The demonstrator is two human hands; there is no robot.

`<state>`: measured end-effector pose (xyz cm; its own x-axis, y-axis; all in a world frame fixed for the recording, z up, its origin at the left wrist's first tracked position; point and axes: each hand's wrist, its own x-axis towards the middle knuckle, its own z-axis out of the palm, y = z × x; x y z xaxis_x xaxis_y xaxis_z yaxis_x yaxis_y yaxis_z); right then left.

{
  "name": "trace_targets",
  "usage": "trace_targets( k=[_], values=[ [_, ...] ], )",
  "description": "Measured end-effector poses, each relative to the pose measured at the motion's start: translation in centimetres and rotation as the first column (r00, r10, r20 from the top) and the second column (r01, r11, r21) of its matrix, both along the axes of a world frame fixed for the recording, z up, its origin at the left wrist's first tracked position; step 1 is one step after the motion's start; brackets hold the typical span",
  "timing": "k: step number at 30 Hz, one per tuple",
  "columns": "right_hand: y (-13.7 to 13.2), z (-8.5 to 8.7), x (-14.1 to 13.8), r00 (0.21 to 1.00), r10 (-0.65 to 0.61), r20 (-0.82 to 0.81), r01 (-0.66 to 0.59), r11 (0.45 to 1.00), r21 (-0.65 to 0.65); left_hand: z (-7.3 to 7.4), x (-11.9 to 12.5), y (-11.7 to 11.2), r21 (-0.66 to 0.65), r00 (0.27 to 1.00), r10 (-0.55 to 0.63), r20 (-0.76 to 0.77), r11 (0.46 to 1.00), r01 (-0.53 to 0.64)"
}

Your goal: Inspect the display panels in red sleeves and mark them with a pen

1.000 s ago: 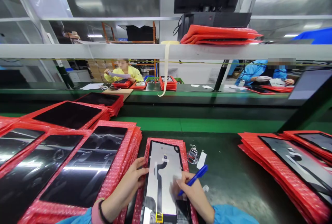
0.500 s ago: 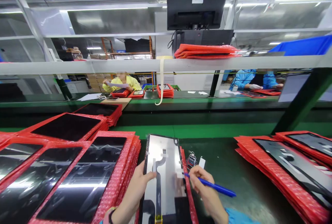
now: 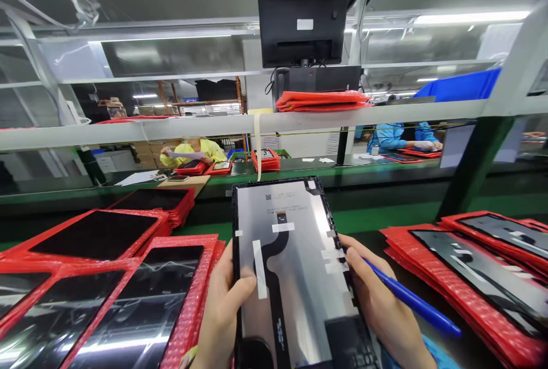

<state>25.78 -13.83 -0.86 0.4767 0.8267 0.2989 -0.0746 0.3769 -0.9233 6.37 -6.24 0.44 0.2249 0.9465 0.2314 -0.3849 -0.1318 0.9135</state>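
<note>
Screen panel (image 3: 306, 278) sat near centre, left hand (image 3: 222, 300) and right hand (image 3: 381, 295) clamped on its sides, pen (image 3: 411, 297) also in right; seemed light, stiff, fragile, edges safest.

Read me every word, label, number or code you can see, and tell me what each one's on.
Nothing can be read for certain.
Held panel: grey printed lines near its top, too small and blurred.
Square code beside them: too small.
Black ribbon on the panel: white print, blurred.
Monitor: white label, no legible words.
</note>
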Motion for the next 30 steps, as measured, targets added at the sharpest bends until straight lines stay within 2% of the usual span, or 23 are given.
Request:
trace_targets(
  k=[2, 5, 8, 10, 13, 16, 20, 23, 27, 30],
  values=[
    [-0.3, 0.7, -0.6, 0.997, -0.070, -0.042, 0.071, 0.997, 0.021, -0.1, 0.3, -0.2, -0.047, 0.998, -0.036, 0.057, 0.998, 0.039],
    [-0.3, 1.1, -1.2, 0.973, -0.226, -0.054, 0.226, 0.974, -0.010, -0.4, 0.6, 0.0, -0.065, 0.997, -0.019, 0.073, 0.998, 0.024],
    [-0.1, 0.8, -1.3, 0.959, -0.259, -0.118, 0.256, 0.966, -0.038, -0.4, 0.7, 0.6, -0.075, 0.998, -0.012, 0.064, 0.997, 0.016],
    [0.1, 0.5, -1.3, 0.961, -0.186, -0.205, 0.182, 0.983, -0.040, -0.4, 0.7, 1.3, -0.095, 0.997, 0.014, 0.075, 0.995, -0.007],
    [0.0, 0.3, -1.4, 0.957, 0.052, -0.285, -0.041, 0.998, 0.044, -0.6, 0.4, 2.8, -0.166, 0.998, 0.048, 0.039, 0.985, -0.041],
    [0.0, 0.8, -1.8, 0.926, 0.251, -0.282, -0.219, 0.965, 0.142, -1.0, 0.0, 4.4, -0.230, 1.000, 0.010, 0.019, 0.973, -0.005],
    [0.2, 1.4, -2.0, 0.876, 0.408, -0.257, -0.367, 0.910, 0.194, -1.6, -0.5, 5.6, -0.286, 0.998, -0.009, 0.058, 0.958, 0.025],
    [0.1, 1.4, -2.0, 0.853, 0.450, -0.265, -0.411, 0.891, 0.191, -2.1, -1.0, 6.3, -0.306, 1.000, -0.009, 0.021, 0.952, 0.015],
    [-0.1, 1.3, -2.0, 0.878, 0.408, -0.250, -0.395, 0.913, 0.099, -2.5, -1.9, 7.3, -0.235, 0.996, -0.007, -0.090, 0.972, -0.014],
    [0.0, 1.1, -2.1, 0.897, 0.390, -0.210, -0.383, 0.921, 0.073, -2.4, -2.1, 7.4, -0.220, 0.996, 0.007, -0.084, 0.975, -0.025]
  ],
)
